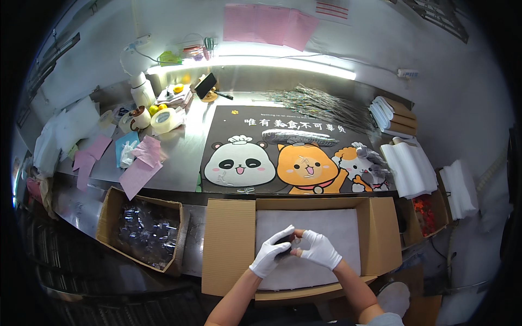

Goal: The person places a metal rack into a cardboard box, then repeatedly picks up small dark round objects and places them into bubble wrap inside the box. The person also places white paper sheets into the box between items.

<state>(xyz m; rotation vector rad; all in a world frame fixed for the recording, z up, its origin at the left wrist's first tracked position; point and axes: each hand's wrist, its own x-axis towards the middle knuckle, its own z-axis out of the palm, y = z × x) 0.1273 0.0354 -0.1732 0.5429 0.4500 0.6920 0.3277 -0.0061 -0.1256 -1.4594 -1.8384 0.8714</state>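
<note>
Both my hands wear white gloves and meet above an open cardboard box point(230, 244). My left hand point(268, 255) is curled around a small dark object point(284, 248); most of it is hidden, so its kind cannot be told. From the other side, my right hand point(319, 250) pinches at the same object with thumb and forefinger, whose bare tips show. A bit of something shiny and clear shows between those tips. Beneath the hands, a white sheet point(334, 271) lies flat in the box.
Behind the box lies a dark mat point(217, 127) with cartoon animals, with thin dark strands point(321, 106) at its back. A carton of clear-wrapped dark items point(149, 231) stands left, a carton of red pieces point(424, 214) right. White sheets point(409, 168) overhang the table's right side.
</note>
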